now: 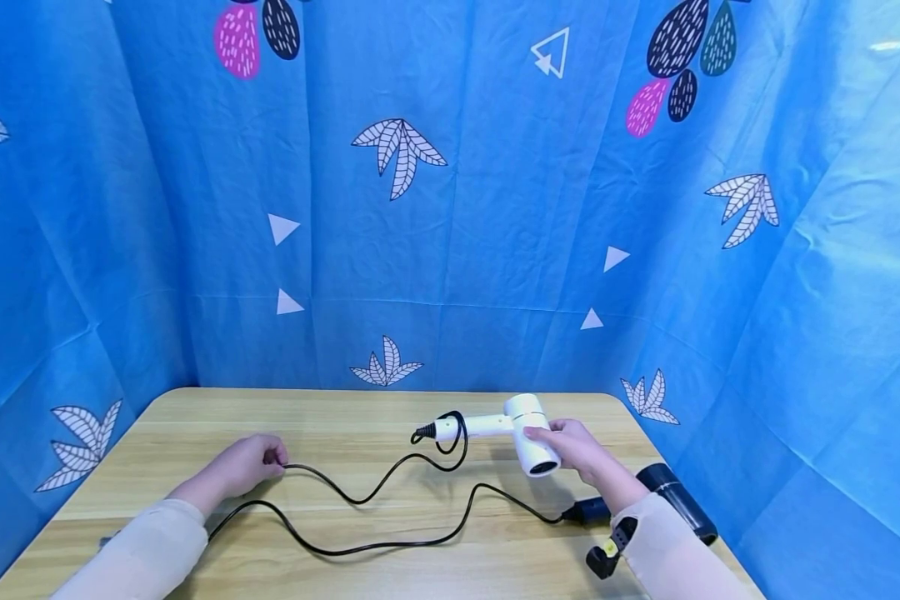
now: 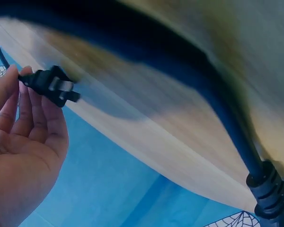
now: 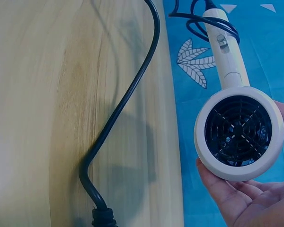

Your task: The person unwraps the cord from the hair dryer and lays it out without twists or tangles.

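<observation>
My right hand [image 1: 573, 450] grips the head of a white hair dryer [image 1: 531, 442], its handle pointing left. In the right wrist view the round grille of the hair dryer [image 3: 238, 131] faces the camera. A black cord [image 1: 360, 501] loops around the end of the handle and runs left across the table. At the left my left hand [image 1: 253, 463] pinches that cord close to its plug. The left wrist view shows the black plug [image 2: 54, 85] with metal prongs sticking out past the fingertips of my left hand [image 2: 31, 123].
A black hair dryer [image 1: 678, 500] lies at the table's right side, partly behind my right forearm. Its black cord [image 1: 390, 546] winds left in front of me and passes under my left sleeve. Blue patterned curtains [image 1: 450, 250] enclose the wooden table [image 1: 330, 408].
</observation>
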Tool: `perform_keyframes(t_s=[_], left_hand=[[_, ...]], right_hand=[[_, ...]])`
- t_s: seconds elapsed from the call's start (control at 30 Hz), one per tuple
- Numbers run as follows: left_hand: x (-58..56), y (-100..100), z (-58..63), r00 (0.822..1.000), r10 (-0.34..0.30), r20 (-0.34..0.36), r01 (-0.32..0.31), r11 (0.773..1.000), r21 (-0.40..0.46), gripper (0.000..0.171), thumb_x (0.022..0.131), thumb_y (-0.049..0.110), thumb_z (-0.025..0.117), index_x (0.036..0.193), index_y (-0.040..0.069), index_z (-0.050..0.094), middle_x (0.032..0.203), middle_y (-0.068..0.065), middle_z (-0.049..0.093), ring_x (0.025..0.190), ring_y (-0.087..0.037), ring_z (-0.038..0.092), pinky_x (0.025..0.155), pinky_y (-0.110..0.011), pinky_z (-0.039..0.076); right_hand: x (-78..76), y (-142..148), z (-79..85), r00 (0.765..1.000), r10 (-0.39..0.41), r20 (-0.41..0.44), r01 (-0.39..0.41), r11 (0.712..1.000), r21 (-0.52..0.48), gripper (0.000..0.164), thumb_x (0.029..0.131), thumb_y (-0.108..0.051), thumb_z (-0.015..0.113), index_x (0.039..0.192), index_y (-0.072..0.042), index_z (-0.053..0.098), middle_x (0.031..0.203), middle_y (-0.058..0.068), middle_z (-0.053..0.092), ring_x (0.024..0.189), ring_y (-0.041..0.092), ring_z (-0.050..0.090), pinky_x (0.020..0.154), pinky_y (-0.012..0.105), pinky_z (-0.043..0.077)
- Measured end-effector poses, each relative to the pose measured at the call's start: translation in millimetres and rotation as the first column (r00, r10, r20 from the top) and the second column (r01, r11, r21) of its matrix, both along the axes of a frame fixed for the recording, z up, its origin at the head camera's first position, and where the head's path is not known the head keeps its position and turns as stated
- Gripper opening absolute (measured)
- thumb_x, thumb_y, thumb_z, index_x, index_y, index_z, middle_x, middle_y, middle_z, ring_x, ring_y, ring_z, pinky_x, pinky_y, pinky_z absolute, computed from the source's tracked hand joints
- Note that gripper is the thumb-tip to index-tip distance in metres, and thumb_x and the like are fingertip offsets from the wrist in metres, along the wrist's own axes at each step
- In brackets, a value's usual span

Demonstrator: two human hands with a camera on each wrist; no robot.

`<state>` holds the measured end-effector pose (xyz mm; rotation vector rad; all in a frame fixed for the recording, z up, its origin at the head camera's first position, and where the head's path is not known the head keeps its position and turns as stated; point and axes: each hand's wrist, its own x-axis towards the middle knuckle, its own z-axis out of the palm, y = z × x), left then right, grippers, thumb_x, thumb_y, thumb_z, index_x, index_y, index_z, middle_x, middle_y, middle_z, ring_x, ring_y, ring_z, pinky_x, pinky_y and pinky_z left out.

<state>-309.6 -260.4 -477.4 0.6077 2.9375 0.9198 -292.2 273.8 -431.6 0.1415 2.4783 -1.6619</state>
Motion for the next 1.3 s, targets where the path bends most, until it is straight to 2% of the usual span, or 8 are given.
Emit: perform_keyframes(t_s=[0.2, 0.43, 0.9, 1.1, 1.3], left_hand=[[1.1, 2, -1.2, 0.998, 0.022, 0.051, -0.022, 1.0, -0.004, 0.015, 0.085, 0.0, 0.074, 0.082, 0.01, 0.063, 0.076, 0.003, 0.057, 0.073, -0.013, 0.05, 0.066, -0.03, 0.043], [-1.9, 3, -3.6, 1.0, 0.01, 0.016, -0.009, 0.999, -0.035, 0.012, 0.086, 0.001, 0.073, 0.081, 0.009, 0.066, 0.076, 0.005, 0.059, 0.073, -0.013, 0.052, 0.068, -0.032, 0.045], [1.2, 10, -3.7, 0.999, 0.025, -0.038, -0.028, 0.997, -0.072, 0.012, 0.09, 0.007, 0.071, 0.081, 0.013, 0.066, 0.076, 0.007, 0.059, 0.072, -0.011, 0.052, 0.068, -0.034, 0.046], [3.0, 18, 5.8, 0.998, 0.043, -0.04, -0.045, 0.997, -0.067, 0.01, 0.093, 0.009, 0.067, 0.084, 0.012, 0.065, 0.076, 0.006, 0.057, 0.071, -0.013, 0.049, 0.067, -0.033, 0.044], [8.7, 29, 12.9, 0.998, 0.028, -0.051, -0.031, 0.997, -0.065, 0.011, 0.094, 0.01, 0.066, 0.083, 0.013, 0.064, 0.074, 0.007, 0.055, 0.069, -0.012, 0.048, 0.067, -0.033, 0.043]], right_hand=[[0.3, 1, 1.1, 1.0, -0.014, -0.001, 0.014, 1.0, -0.013, 0.058, 0.092, -0.036, 0.071, 0.12, 0.013, 0.057, 0.098, 0.015, 0.068, 0.082, 0.021, 0.069, 0.072, 0.036, 0.059], [1.2, 2, 1.9, 1.0, -0.024, 0.005, 0.024, 1.0, -0.014, 0.059, 0.092, -0.035, 0.072, 0.121, 0.013, 0.056, 0.099, 0.017, 0.068, 0.083, 0.022, 0.069, 0.073, 0.037, 0.059], [2.4, 1, 3.6, 1.0, -0.009, 0.009, 0.009, 1.0, -0.013, 0.059, 0.093, -0.037, 0.071, 0.122, 0.013, 0.057, 0.1, 0.016, 0.068, 0.084, 0.022, 0.069, 0.074, 0.038, 0.059], [1.2, 1, 2.4, 1.0, -0.02, 0.018, 0.02, 1.0, -0.017, 0.061, 0.092, -0.036, 0.072, 0.124, 0.014, 0.055, 0.102, 0.017, 0.067, 0.083, 0.022, 0.069, 0.073, 0.038, 0.059], [0.4, 1, 2.5, 1.0, -0.015, 0.015, 0.015, 1.0, -0.003, 0.061, 0.092, -0.036, 0.072, 0.124, 0.013, 0.056, 0.101, 0.017, 0.068, 0.083, 0.022, 0.068, 0.073, 0.038, 0.059]])
